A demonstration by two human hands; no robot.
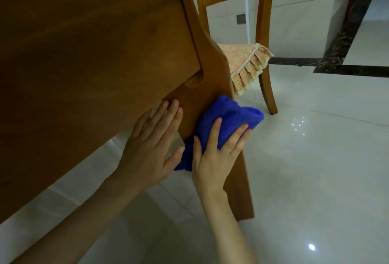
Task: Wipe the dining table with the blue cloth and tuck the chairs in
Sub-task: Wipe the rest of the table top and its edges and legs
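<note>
blue cloth (pixel 227 116) sits bunched against the wide wooden leg (pixel 210 63) of the table (pixel 84 53), low down, pinned there by the right hand (pixel 214 158). right hand is spread, fingers mostly straight over the cloth, pressing it flat to the wood rather than clutching it. left hand (pixel 151 143) is flat and relaxed, palm on the table's side panel just beside the leg, holding nothing, looks like bracing. view is from low down, under the table edge.

step in hand, my read: wiping, now on the leg, not the top. can't see the tabletop, so can't tell if it's done.

chair (pixel 265 32) with a frilled cushion (pixel 246 61) stands just behind the leg on the pale tiled floor (pixel 315 158), seat partly sticking out past the table. tucking looks not yet done.

next move probably calls for sliding the cloth along the leg with steady pressure, then standing up and freeing a hand to push the chair in.
</note>
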